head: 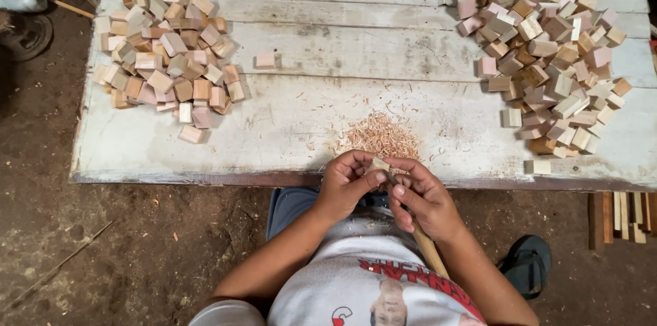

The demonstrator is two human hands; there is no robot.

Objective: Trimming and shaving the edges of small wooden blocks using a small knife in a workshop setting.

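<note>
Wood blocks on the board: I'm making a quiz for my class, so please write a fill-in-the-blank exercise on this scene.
1. The left hand holds a small wooden ___.
2. The right hand grips a tool with a ___ handle.
3. The shavings lie ___ the two piles of blocks.

Missing words: block; wooden; between

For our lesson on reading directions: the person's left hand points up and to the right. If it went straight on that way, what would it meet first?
The left hand already touches the small wood block; just beyond is the right hand, though depth is uncertain.
</note>
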